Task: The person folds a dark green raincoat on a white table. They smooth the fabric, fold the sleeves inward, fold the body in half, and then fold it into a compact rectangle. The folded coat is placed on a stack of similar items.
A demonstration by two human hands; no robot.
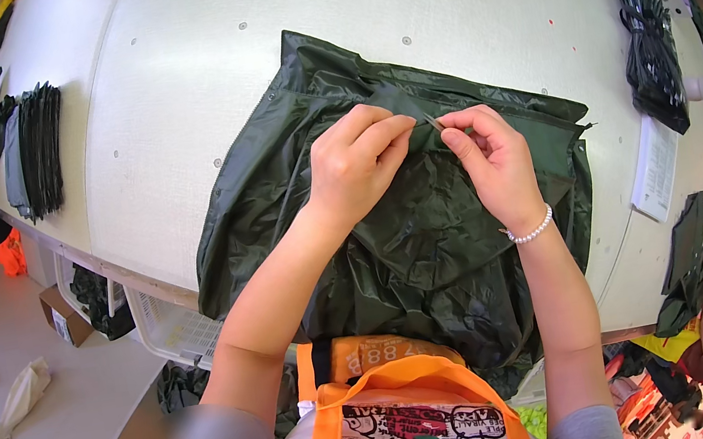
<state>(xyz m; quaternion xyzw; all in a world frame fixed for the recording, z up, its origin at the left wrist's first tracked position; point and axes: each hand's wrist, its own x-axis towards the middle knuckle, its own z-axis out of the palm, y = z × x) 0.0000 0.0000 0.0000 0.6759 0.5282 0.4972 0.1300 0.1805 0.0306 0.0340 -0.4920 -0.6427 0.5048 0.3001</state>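
A dark green, shiny garment (428, 235) lies crumpled over the table, its near part hanging toward my body. Above its upper middle my right hand (497, 161) is closed in a pinch on a small pointed metal tool (433, 122); whether it is tweezers or thread snips I cannot make out. Just left of the tool's tip, my left hand (363, 161) is pinched shut, thumb against forefinger. Whatever those fingers hold is too small or hidden to name. The two hands are close together but apart. A zipper-like edge (249, 123) runs along the garment's left side.
The pale table (177, 45) carries a stack of folded dark pieces (41, 149) at left. At right lie a tied dark bundle (651, 57) and a white sheet (656, 167). White wire baskets (169, 317) stand below the table edge. Other people work at both sides.
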